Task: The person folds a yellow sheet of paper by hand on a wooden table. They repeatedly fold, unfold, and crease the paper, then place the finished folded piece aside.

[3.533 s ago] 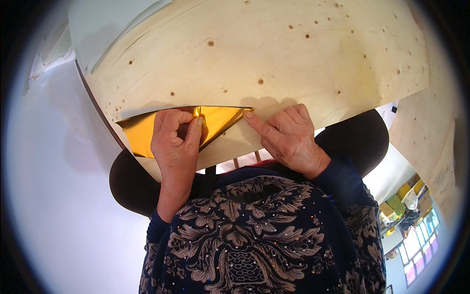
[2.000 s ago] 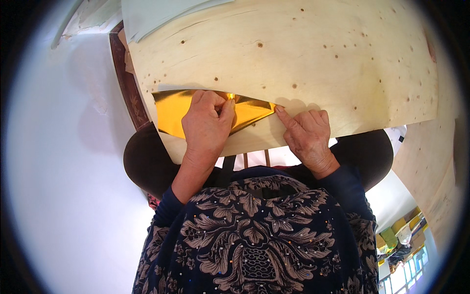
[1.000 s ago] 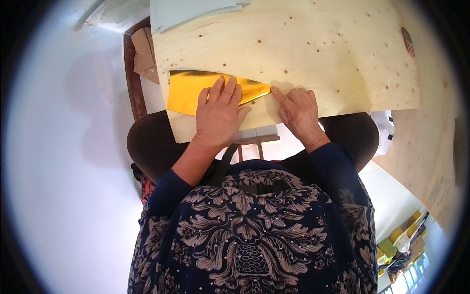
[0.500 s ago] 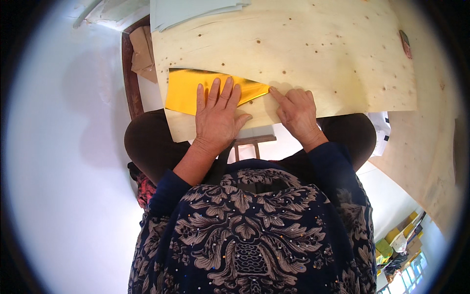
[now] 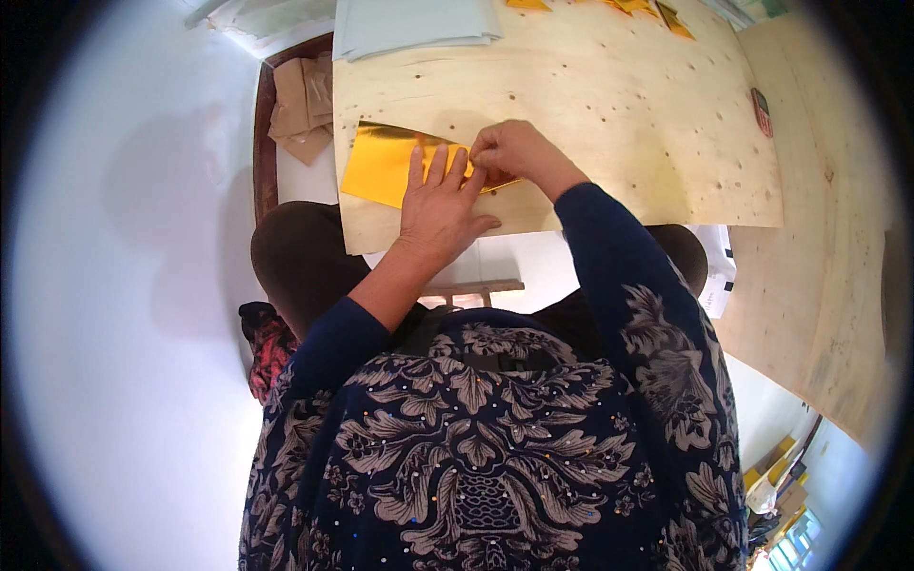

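Observation:
A shiny gold sheet of paper (image 5: 379, 164), folded, lies on a pale plywood board (image 5: 609, 105) near the board's front left corner. My left hand (image 5: 438, 205) lies flat on the sheet's right part, fingers spread, pressing it down. My right hand (image 5: 514, 152) is just beyond the left fingertips, its fingers pinched on the paper's right edge. The part of the sheet under both hands is hidden.
A stack of pale blue-white sheets (image 5: 414, 21) lies at the board's far edge. Small gold pieces (image 5: 647, 8) sit farther right. Brown paper (image 5: 300, 105) lies on a dark wooden surface to the left. A second plywood board (image 5: 828, 247) stands to the right.
My right hand has moved left and up from beside the paper to pinch its edge by my left fingertips. My left hand stays flat on the sheet. The view has tilted toward the board.

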`<state>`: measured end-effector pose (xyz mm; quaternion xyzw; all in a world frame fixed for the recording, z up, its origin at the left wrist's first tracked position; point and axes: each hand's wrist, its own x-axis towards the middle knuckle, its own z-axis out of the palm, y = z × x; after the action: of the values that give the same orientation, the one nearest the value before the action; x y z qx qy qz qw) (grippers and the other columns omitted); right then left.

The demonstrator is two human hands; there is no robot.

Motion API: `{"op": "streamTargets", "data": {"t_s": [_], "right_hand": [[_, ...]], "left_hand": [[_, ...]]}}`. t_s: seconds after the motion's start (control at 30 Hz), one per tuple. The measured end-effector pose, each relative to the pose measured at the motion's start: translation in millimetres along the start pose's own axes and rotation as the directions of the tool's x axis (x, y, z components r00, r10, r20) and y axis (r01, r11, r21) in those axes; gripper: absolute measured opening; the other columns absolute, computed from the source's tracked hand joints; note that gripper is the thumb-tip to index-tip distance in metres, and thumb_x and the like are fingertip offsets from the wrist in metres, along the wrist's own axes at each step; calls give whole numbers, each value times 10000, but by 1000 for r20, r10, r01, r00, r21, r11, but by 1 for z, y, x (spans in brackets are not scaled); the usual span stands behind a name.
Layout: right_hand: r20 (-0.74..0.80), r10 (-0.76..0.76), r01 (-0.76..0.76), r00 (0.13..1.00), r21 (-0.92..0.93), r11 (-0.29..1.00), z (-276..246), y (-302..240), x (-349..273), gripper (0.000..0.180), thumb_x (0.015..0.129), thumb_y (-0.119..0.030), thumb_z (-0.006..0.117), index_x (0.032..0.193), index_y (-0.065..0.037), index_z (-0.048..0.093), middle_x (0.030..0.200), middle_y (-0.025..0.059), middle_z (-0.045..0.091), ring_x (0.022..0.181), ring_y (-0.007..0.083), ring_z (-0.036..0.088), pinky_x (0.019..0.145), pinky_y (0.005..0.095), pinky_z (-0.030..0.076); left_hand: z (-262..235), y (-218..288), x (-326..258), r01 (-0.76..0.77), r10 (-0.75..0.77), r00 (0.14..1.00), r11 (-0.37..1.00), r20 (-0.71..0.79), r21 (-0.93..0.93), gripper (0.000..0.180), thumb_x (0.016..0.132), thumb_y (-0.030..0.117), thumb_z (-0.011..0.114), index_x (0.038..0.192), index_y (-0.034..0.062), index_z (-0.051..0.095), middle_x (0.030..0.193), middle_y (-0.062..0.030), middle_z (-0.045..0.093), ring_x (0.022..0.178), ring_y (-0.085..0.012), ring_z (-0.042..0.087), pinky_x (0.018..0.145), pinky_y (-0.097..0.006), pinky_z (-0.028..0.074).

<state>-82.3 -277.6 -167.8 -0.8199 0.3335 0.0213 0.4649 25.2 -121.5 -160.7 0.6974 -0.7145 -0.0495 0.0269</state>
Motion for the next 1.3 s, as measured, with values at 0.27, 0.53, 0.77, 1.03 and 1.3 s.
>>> {"op": "streamTargets", "data": {"t_s": [0.27,0.53,0.77,1.03,1.3], "right_hand": [[-83,-46,18,995,-306,952,12,8,16,135,759,-163,674,875,-101,705,873,129,710,859,291,682,763,386,535],[-255,-130,60,958,-264,963,28,11,5,198,785,-173,698,898,-21,635,815,132,669,729,271,674,662,352,542],[-205,-18,-13,979,-146,989,27,13,8,184,750,-196,725,873,-82,648,879,124,674,863,311,653,756,402,518],[-202,-5,-31,979,-172,985,27,15,9,189,742,-194,727,880,-93,649,889,118,670,881,307,650,761,398,520],[-221,-45,5,974,-178,984,28,15,9,182,738,-191,723,873,-95,648,888,125,666,870,314,648,752,405,517]], "left_hand": [[15,21,-13,-17,17,1000,1000,-12,-7,765,888,496,606,1458,35,384,1520,-162,367,1445,-313,269,1191,-508,86],[32,25,-33,21,-21,1000,997,0,-77,757,896,436,613,1440,-28,367,1528,-198,332,1454,-314,248,1197,-478,90],[32,9,-79,76,-77,997,993,-17,-92,745,846,343,681,1438,1,385,1532,-167,335,1447,-290,268,1198,-479,102],[13,-29,-101,268,-397,898,836,-191,-479,246,805,170,700,1027,68,676,1011,-102,668,1013,-297,611,923,-428,427],[5,-20,-57,357,-405,914,785,15,-506,280,725,117,787,984,48,702,935,-108,666,917,-256,641,911,-431,441]]}}
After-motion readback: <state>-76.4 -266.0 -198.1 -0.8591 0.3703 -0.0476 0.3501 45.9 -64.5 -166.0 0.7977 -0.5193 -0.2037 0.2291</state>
